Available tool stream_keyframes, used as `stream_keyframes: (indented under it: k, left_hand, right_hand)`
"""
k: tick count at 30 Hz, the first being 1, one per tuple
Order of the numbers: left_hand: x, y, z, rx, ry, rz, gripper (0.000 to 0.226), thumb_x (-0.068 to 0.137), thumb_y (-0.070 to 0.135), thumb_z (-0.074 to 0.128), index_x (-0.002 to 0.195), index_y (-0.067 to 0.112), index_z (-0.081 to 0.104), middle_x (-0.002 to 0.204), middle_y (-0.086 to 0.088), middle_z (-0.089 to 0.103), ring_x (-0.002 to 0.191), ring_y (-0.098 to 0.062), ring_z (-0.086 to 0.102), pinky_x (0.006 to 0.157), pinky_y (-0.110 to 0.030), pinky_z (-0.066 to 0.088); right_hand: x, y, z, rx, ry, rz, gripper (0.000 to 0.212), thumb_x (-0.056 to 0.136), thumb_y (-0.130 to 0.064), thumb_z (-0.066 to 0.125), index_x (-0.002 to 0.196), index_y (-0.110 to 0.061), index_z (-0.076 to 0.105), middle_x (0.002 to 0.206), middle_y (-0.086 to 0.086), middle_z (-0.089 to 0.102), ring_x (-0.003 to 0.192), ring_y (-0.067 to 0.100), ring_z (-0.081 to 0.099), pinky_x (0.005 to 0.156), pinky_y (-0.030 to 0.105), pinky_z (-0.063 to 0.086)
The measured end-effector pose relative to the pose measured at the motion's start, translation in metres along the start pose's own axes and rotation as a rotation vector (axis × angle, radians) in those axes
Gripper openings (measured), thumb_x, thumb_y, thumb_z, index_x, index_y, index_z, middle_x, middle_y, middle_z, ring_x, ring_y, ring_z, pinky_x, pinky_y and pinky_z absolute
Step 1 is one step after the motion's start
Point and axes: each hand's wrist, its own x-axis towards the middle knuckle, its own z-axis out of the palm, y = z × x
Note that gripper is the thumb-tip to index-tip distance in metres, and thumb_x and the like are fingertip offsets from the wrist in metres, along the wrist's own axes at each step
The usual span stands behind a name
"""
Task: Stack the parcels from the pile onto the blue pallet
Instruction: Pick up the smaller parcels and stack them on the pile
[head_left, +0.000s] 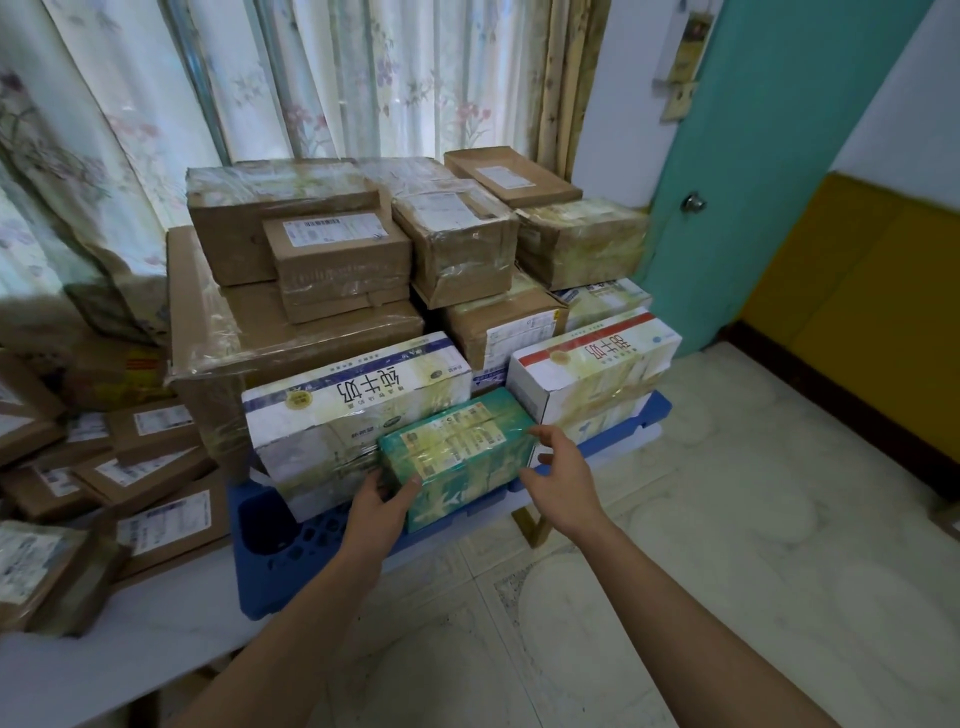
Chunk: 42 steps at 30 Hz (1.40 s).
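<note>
Green parcel (457, 457) at front edge of blue pallet (270, 566), touching white milk carton (353, 415) behind. Left hand (382, 506) on its near left corner, fingers curled against it. Right hand (558, 467) just beside right end, fingers spread, gripping nothing. Brown parcels (311, 244) stacked behind; loose pile (104, 478) on floor left.

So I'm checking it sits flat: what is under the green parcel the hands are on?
The green parcel rests on the blue pallet, at its front edge. The left hand covers its lower left corner, and the contact underneath is hidden.
</note>
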Motion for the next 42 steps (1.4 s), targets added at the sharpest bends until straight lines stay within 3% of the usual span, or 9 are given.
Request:
stream_keyframes:
  k: [3,6,9,13,18,28,35,39,42]
  left_hand:
    - [0.003,-0.003,0.003,0.005,0.003,-0.009,0.036,0.096,0.024,0.068,0.129,0.023,0.054,0.135,-0.006,0.063,0.114,-0.024,0.063,0.102,-0.051,0.052]
    - [0.005,-0.003,0.006,0.016,0.03,-0.008,0.039,0.096,0.027,0.069,0.132,0.023,0.054,0.126,-0.001,0.065,0.11,-0.024,0.064,0.1,-0.051,0.054]
    - [0.004,-0.002,0.013,0.042,0.064,0.0,0.038,0.097,0.028,0.068,0.131,0.026,0.052,0.117,0.003,0.066,0.104,-0.022,0.065,0.096,-0.049,0.056]
    - [0.004,-0.004,0.025,0.085,0.094,0.027,0.046,0.096,0.032,0.069,0.138,0.021,0.053,0.127,-0.002,0.066,0.112,-0.025,0.065,0.098,-0.051,0.055]
    - [0.012,-0.003,0.045,0.136,0.09,0.048,0.051,0.096,0.036,0.067,0.141,0.015,0.053,0.125,-0.007,0.067,0.109,-0.03,0.066,0.089,-0.047,0.058]
    - [0.016,-0.003,0.061,0.161,0.068,0.098,0.052,0.097,0.04,0.065,0.142,0.019,0.051,0.127,-0.003,0.064,0.114,-0.027,0.064,0.096,-0.054,0.055]
    - [0.022,-0.005,0.054,0.128,0.029,0.068,0.058,0.09,0.044,0.071,0.14,0.02,0.053,0.127,-0.002,0.066,0.114,-0.025,0.065,0.098,-0.053,0.055]
    - [0.017,-0.001,0.048,0.139,0.012,0.046,0.057,0.096,0.037,0.067,0.145,0.015,0.049,0.136,0.0,0.061,0.118,-0.024,0.061,0.099,-0.045,0.053]
    - [0.013,0.004,0.034,0.254,0.035,0.085,0.052,0.102,0.034,0.058,0.148,0.014,0.045,0.138,-0.003,0.056,0.128,-0.028,0.054,0.1,-0.039,0.045]
  right_hand:
    - [-0.003,-0.002,-0.006,0.022,0.052,0.003,0.058,0.089,-0.01,0.071,0.137,-0.029,0.046,0.137,-0.003,0.049,0.124,0.021,0.053,0.099,0.04,0.051]
    - [0.004,-0.012,-0.019,-0.027,0.206,-0.064,0.08,0.087,-0.009,0.07,0.154,-0.029,0.031,0.158,0.004,0.027,0.139,0.023,0.035,0.114,0.037,0.035]
    - [0.031,-0.027,-0.039,-0.084,0.142,-0.031,0.091,0.089,-0.016,0.069,0.161,-0.036,0.017,0.168,0.011,0.009,0.153,0.03,0.018,0.119,0.043,0.028]
    - [0.06,-0.034,-0.05,-0.145,-0.053,0.044,0.086,0.092,-0.014,0.069,0.162,-0.024,0.019,0.162,0.014,0.021,0.147,0.035,0.029,0.117,0.045,0.036]
    - [0.075,-0.025,-0.06,-0.154,-0.032,0.049,0.088,0.09,-0.014,0.071,0.161,-0.021,0.019,0.159,0.014,0.025,0.143,0.035,0.034,0.115,0.044,0.038]
    - [0.093,-0.02,-0.073,-0.141,-0.031,0.064,0.087,0.086,-0.009,0.073,0.157,-0.022,0.023,0.157,0.01,0.031,0.138,0.033,0.042,0.108,0.042,0.045]
    - [0.086,-0.026,-0.084,-0.149,-0.051,0.062,0.084,0.09,-0.01,0.07,0.159,-0.025,0.024,0.158,0.012,0.034,0.143,0.034,0.038,0.108,0.04,0.042]
    - [0.07,-0.03,-0.094,-0.254,-0.049,0.031,0.082,0.091,-0.016,0.068,0.159,-0.026,0.023,0.158,0.013,0.037,0.143,0.036,0.038,0.11,0.043,0.039]
    - [0.056,-0.031,-0.095,-0.469,-0.002,-0.005,0.083,0.089,-0.026,0.069,0.158,-0.031,0.022,0.148,0.017,0.041,0.136,0.037,0.042,0.111,0.049,0.04]
